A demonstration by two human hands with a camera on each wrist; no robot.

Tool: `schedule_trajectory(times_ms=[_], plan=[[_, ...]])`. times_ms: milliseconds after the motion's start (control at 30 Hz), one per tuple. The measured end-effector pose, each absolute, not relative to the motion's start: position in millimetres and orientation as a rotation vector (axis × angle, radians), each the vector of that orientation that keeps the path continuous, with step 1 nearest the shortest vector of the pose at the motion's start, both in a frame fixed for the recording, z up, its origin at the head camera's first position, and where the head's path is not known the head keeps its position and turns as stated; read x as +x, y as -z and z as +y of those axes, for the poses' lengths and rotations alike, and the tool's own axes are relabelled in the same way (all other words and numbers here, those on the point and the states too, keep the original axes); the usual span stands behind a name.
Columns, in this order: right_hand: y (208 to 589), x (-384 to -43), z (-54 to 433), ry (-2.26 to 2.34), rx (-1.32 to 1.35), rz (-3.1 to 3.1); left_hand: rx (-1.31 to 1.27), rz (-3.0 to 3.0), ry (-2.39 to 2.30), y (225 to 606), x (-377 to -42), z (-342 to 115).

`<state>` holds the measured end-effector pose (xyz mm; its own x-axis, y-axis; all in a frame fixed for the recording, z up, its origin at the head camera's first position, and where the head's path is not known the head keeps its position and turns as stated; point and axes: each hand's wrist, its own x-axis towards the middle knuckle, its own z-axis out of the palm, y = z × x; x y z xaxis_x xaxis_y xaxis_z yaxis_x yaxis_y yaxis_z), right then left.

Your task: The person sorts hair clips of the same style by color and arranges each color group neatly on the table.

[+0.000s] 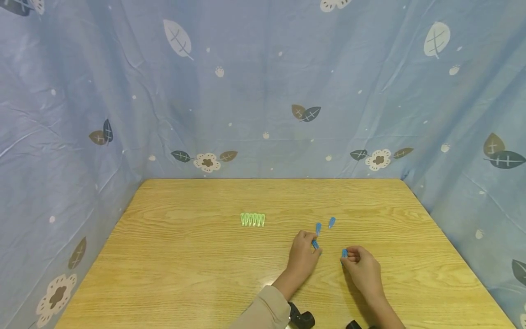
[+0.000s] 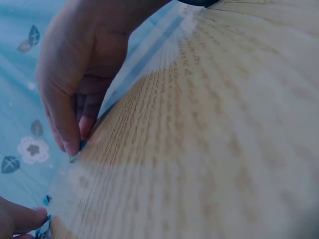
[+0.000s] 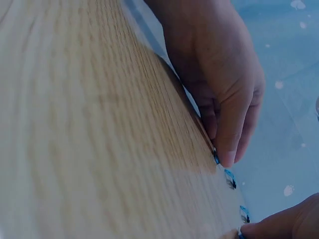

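My left hand point(image 1: 303, 252) pinches a blue snap hair clip point(image 1: 315, 244) between thumb and fingers, low over the wooden table. To its right, my right hand point(image 1: 365, 270) grips another blue hair clip point(image 1: 344, 252) by thumb and fingertips, which cover part of it. Just beyond the left fingertips lies a third blue clip point(image 1: 318, 227), and one more blue clip point(image 1: 332, 222) rests a little farther right, slanted. In the left wrist view only a bit of blue point(image 2: 82, 145) shows at the left fingertips. The right wrist view shows the blue clip point(image 3: 216, 156) at the right fingertips.
Several green hair clips point(image 1: 252, 220) lie side by side in a neat row left of the blue ones. Blue patterned cloth point(image 1: 263, 91) hangs behind and along both sides of the table point(image 1: 185, 256). A black device point(image 1: 302, 318) sits by the left sleeve.
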<state>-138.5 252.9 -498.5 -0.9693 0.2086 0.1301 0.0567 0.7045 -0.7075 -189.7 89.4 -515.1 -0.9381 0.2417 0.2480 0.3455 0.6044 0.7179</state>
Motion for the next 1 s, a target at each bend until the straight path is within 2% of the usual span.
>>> schedule_trajectory(times_ms=[1000], plan=[[499.1,-140.5,254.1,-1.161,-0.291,-2.715,-0.440,-2.668,1.333,507.5,-190.9,81.1]])
